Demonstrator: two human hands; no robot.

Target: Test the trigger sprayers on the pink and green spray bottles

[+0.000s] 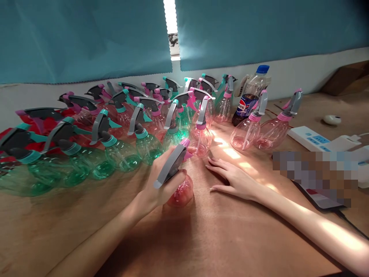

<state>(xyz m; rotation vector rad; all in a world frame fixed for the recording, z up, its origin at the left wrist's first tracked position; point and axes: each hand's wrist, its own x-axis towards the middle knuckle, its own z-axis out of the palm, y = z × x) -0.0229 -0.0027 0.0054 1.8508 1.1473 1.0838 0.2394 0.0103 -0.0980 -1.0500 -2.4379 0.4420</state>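
My left hand (161, 181) is wrapped round the neck of a pink spray bottle (182, 192), which stands on the wooden table (230, 238). Its grey and pink trigger head rises above my fingers, and the hand hides part of the body. To the right, my right hand (233, 179) lies on the tabletop with fingers spread, holding nothing. Just behind the held bottle stands another pink spray bottle (201, 138). Green spray bottles (148, 148) line up to the left, with more pink and green ones behind them.
Two pink spray bottles (245, 132) stand right of the group, near a cola bottle (246, 100) with a blue cap. A white power strip (309, 138), a partly blurred phone (325, 198) and a white computer mouse (332, 119) lie at the right. Blue sheeting (100, 38) covers the wall.
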